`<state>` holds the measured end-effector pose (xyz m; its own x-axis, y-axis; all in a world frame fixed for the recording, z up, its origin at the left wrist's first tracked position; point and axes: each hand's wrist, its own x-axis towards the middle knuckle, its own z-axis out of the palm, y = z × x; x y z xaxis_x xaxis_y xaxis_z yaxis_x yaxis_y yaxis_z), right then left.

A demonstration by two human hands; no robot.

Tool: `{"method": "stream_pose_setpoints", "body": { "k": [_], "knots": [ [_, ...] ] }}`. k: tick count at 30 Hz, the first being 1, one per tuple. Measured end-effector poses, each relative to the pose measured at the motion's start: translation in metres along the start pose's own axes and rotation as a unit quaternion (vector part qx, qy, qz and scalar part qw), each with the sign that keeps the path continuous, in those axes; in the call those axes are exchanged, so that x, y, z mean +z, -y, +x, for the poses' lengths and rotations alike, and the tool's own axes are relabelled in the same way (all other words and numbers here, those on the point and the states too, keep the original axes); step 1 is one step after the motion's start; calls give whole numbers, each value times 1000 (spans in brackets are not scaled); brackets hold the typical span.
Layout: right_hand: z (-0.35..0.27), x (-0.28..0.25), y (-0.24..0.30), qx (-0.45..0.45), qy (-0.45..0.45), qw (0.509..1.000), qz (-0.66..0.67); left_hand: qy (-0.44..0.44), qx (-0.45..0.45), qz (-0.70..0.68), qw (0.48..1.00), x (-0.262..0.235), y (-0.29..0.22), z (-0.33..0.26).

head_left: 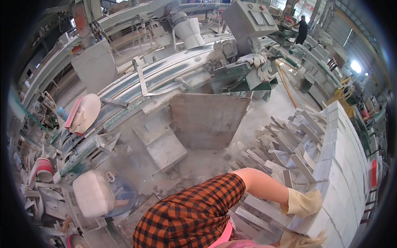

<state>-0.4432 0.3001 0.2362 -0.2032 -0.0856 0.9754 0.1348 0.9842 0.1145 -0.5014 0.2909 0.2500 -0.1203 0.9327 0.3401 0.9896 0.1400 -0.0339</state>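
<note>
My left arm, in an orange-and-black checked sleeve, reaches across to the right. My left hand (305, 203), in a pale yellow work glove, has its fingers curled over the edge of the white stone slabs (331, 202). At the lower edge of the view, my right hand (302, 239) wears a matching glove. It grips the nearer end of those slabs and is partly cut off. Thin layered slab edges show between both gloves. Long offcut strips (264, 217) lie beneath and beside my left forearm.
A heap of stone strips (285, 144) lies along the slab row. Ahead stand a large board (209, 120) and a dusty machine bed (165, 68) with a control box (250, 20). A white jug (93, 193) sits at left. A person (302, 31) stands far off.
</note>
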Motion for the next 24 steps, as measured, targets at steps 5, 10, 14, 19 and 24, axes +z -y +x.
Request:
{"method": "stream_pose_setpoints", "body": {
  "k": [5,10,14,19,24],
  "knots": [
    [-4,-28,0,-5,-87,996,-1,14,89,86,992,-18,7,-19],
    [-5,-87,-22,27,22,999,-2,-117,29,-49,991,-2,20,-123],
    [-19,-129,-22,376,53,923,58,-117,-165,-345,917,-9,37,-179],
    [-21,-157,4,617,-101,761,172,-150,-217,-452,852,-15,19,-191],
    [-43,-154,19,670,-173,685,228,-211,-83,-352,908,7,11,-168]
  ]
}}
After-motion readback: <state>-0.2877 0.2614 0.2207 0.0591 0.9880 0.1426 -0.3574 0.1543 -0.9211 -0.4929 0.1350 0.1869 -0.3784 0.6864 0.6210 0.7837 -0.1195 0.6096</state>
